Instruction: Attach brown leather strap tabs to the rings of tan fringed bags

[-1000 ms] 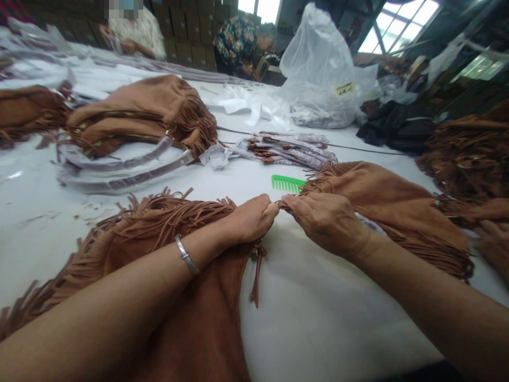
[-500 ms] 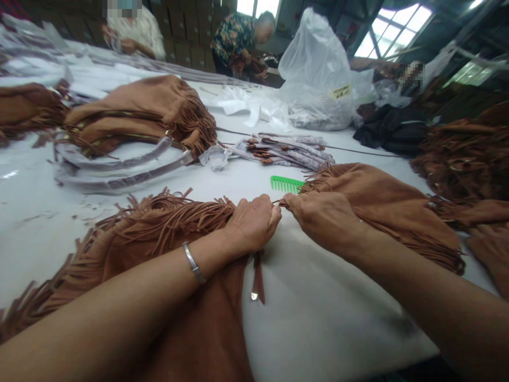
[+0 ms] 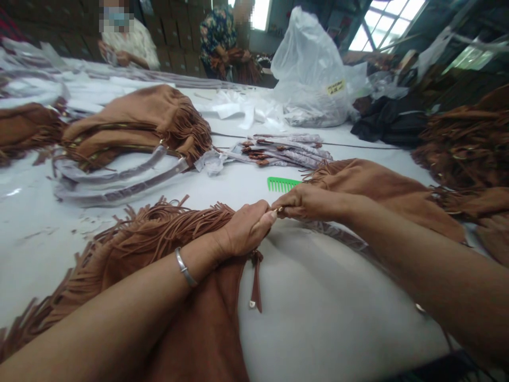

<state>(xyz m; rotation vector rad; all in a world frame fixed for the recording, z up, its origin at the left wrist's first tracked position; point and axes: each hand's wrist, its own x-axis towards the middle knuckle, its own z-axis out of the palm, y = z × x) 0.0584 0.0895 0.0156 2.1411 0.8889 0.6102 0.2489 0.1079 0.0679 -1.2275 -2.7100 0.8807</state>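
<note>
A brown suede fringed bag (image 3: 207, 329) lies nearest on the white table (image 3: 318, 302), the left hand (image 3: 247, 227) and right hand (image 3: 305, 202) pinching a small gold-coloured metal fitting (image 3: 280, 210) at its far corner, a green plastic comb (image 3: 282, 184) just beyond.

The left arm (image 3: 119, 313) and right arm (image 3: 417, 249) stretch forward, hands close together. The left hand (image 3: 246, 228) pinches with its thumb. The right hand (image 3: 304, 202) points left, its fingers curled in.
</note>
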